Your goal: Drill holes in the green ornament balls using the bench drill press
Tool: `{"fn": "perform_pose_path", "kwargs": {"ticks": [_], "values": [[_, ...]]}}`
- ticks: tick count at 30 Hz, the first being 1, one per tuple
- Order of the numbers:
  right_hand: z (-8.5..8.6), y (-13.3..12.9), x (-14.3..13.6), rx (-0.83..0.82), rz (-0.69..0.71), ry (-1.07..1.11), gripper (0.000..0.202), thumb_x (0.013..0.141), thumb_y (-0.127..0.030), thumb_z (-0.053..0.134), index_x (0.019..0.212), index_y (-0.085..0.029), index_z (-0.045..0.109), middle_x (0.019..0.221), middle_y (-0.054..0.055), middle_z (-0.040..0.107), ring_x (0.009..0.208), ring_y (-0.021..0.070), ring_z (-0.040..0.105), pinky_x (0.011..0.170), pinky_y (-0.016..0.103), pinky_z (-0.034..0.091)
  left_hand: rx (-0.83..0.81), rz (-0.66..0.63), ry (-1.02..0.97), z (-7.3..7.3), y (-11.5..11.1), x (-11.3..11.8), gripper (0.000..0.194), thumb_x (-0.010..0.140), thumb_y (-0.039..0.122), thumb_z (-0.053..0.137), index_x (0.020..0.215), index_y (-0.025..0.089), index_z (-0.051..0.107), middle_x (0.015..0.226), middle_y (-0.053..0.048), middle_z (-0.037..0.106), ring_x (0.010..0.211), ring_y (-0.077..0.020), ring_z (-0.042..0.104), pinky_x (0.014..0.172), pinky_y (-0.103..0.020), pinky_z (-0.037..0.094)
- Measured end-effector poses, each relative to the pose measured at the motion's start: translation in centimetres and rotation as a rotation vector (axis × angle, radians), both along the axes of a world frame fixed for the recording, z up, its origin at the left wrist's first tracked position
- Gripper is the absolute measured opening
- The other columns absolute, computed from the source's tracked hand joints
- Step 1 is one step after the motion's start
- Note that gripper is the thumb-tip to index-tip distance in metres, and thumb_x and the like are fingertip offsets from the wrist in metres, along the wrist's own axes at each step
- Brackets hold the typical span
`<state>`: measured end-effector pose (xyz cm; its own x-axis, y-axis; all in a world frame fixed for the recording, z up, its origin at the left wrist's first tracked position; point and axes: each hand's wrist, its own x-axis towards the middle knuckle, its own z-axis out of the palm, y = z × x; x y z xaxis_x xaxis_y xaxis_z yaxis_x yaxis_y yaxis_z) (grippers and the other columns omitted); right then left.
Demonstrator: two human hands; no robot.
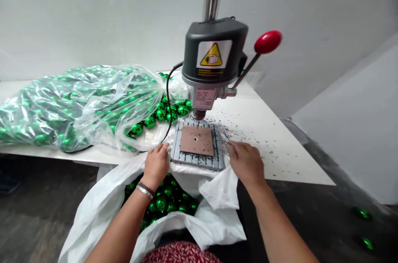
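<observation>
A dark grey drill press (214, 53) with a red-knobbed lever stands on the white table. Under its chuck, a brown square block (197, 140) with a small hole lies on the slotted metal base (199, 161). My left hand (157, 163) is closed on the edge of a white sack (99, 196), just left of the base. On the right of the base, my right hand (247, 162) is closed at the sack's other side. Shiny green balls (166, 198) fill the sack's opening below the table edge.
A large clear plastic bag (62, 105) of green balls lies on the table at left, with loose balls (151, 121) at its mouth. Dark shavings are scattered around the press. A black cable runs left of it. Two green balls (363, 214) lie on the floor at right.
</observation>
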<state>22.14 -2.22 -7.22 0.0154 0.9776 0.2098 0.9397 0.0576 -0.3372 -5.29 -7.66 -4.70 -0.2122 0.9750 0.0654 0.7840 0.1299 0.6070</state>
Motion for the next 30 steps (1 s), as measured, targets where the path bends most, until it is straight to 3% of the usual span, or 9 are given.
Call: {"fn": "perform_pose_path", "kwargs": {"ticks": [2,5,11,20,26,30], "values": [[-0.7,-0.7,0.0,0.005,0.063,-0.024,0.033,0.090,-0.032,0.044,0.106,-0.021,0.071,0.107,0.007,0.068,0.105,0.0191,0.057,0.099,0.033,0.039,-0.116,0.025,0.111,0.6,1.2,0.2,0.038,0.093,0.024,0.040,0.123,0.017,0.062,0.121,-0.019,0.064,0.113,-0.0303,0.061,0.101,-0.042,0.042],[-1.9,-1.5,0.1,0.052,0.066,-0.054,0.034,0.090,-0.032,0.044,0.107,-0.021,0.071,0.104,0.007,0.068,0.100,0.0195,0.058,0.094,0.034,0.042,-0.238,0.048,0.215,1.4,3.4,0.8,0.042,0.095,0.033,0.036,0.117,0.014,0.066,0.109,-0.021,0.066,0.101,-0.0332,0.065,0.087,-0.043,0.048],[-3.5,-1.4,0.9,0.193,0.108,-0.086,0.035,0.090,-0.038,0.044,0.104,-0.023,0.072,0.100,0.005,0.069,0.093,0.0188,0.059,0.086,0.032,0.043,-0.202,0.067,0.244,0.7,6.2,1.0,0.032,0.090,0.029,0.046,0.102,0.018,0.074,0.111,-0.016,0.065,0.108,-0.0300,0.061,0.088,-0.037,0.047],[-4.4,-1.4,1.3,0.341,0.135,-0.130,0.033,0.091,-0.039,0.046,0.099,-0.023,0.073,0.094,0.004,0.069,0.084,0.0168,0.057,0.077,0.030,0.041,-0.200,0.170,0.265,0.2,4.9,0.9,0.032,0.092,0.026,0.042,0.105,0.013,0.068,0.110,-0.016,0.064,0.103,-0.0272,0.063,0.087,-0.037,0.048],[-4.5,-1.3,1.2,0.395,0.139,-0.096,0.032,0.091,-0.041,0.047,0.097,-0.024,0.074,0.094,0.004,0.069,0.080,0.0164,0.058,0.074,0.031,0.042,-0.225,0.101,0.304,0.2,4.9,0.7,0.032,0.095,0.018,0.033,0.112,0.014,0.059,0.110,-0.016,0.064,0.101,-0.0258,0.065,0.083,-0.037,0.049],[-4.1,-1.3,1.7,0.452,0.163,0.018,0.038,0.094,-0.044,0.043,0.096,-0.021,0.073,0.092,0.003,0.070,0.086,0.0130,0.062,0.078,0.027,0.047,-0.287,0.043,0.326,1.3,3.8,0.8,0.032,0.091,0.010,0.034,0.113,0.013,0.058,0.107,-0.018,0.066,0.098,-0.0270,0.067,0.078,-0.036,0.050]]}}
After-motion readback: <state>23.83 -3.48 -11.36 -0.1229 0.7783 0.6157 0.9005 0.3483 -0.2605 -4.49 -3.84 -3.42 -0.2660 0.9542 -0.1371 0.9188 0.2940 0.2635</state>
